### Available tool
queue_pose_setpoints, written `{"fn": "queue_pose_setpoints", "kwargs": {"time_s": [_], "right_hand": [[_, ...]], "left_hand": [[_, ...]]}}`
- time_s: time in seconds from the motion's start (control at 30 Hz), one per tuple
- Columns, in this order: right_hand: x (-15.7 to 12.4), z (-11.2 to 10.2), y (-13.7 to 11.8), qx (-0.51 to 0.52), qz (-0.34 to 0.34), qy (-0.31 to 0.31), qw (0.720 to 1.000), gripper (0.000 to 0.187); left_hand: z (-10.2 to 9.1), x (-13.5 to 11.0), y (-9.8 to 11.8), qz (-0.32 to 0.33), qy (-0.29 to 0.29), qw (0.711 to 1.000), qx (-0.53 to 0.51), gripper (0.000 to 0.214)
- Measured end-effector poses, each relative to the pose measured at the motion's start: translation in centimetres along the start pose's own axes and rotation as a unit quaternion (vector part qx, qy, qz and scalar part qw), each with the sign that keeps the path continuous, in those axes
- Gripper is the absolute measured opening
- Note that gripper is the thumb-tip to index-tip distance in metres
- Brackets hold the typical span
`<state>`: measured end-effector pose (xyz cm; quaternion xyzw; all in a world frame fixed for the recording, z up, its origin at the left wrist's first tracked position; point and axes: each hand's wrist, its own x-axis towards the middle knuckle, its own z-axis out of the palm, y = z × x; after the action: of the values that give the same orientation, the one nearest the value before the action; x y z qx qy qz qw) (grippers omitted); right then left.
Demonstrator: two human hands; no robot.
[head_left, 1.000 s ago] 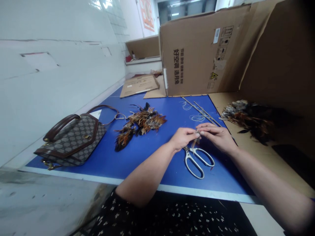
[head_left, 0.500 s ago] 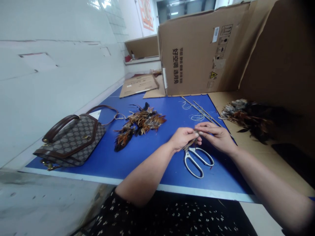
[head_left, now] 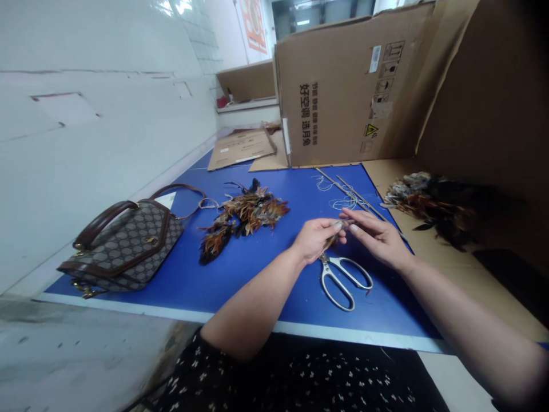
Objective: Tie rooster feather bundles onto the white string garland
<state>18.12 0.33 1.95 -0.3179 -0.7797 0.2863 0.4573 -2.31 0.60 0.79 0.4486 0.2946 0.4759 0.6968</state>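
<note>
My left hand [head_left: 316, 239] is closed in a pinch on a small brown feather bundle [head_left: 330, 244], mostly hidden by my fingers. Close on the right, my right hand [head_left: 377, 237] has its fingers stretched out and its thumb apart from them, the fingertips right by the left hand's pinch. Below both hands lies a pair of scissors [head_left: 338, 280] with silver handles toward me; the blades are hidden under the left hand. A pile of brown, orange and black feathers [head_left: 249, 212] rests to the left on the blue tabletop [head_left: 257, 280].
A patterned handbag [head_left: 128, 243] with brown straps stands at the left. Thin sticks [head_left: 358, 197] and loose pale string [head_left: 343, 201] lie beyond my hands. More feathers [head_left: 433, 206] sit on cardboard at the right. A large cardboard box [head_left: 343, 97] stands behind; flat cardboard [head_left: 242, 149] lies beside it.
My right hand's fingers have loosened and spread from their pinch at the left fingertips. The left hand has shifted slightly left and still grips the feather bundle.
</note>
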Motion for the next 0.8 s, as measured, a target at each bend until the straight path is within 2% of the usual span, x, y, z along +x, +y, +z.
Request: {"fn": "queue_pose_setpoints", "kwargs": {"time_s": [0.3, 0.5, 0.7, 0.8], "right_hand": [[-0.1, 0.8, 0.0, -0.011, -0.043, -0.029, 0.999, 0.037], [0.1, 0.4, -0.4, -0.053, -0.043, 0.008, 0.998, 0.041], [0.4, 0.5, -0.4, -0.064, -0.049, 0.035, 0.996, 0.017], [0.4, 0.5, -0.3, -0.055, -0.039, 0.064, 0.996, 0.012]], "left_hand": [[-0.4, 0.2, -0.4, 0.007, -0.008, 1.0, 0.014, 0.04], [-0.4, 0.2, -0.6, -0.007, -0.008, 1.0, 0.014, 0.045], [-0.1, 0.0, -0.9, -0.035, -0.011, 0.996, 0.08, 0.044], [0.0, -0.2, -0.8, -0.031, -0.003, 0.996, 0.088, 0.041]]}}
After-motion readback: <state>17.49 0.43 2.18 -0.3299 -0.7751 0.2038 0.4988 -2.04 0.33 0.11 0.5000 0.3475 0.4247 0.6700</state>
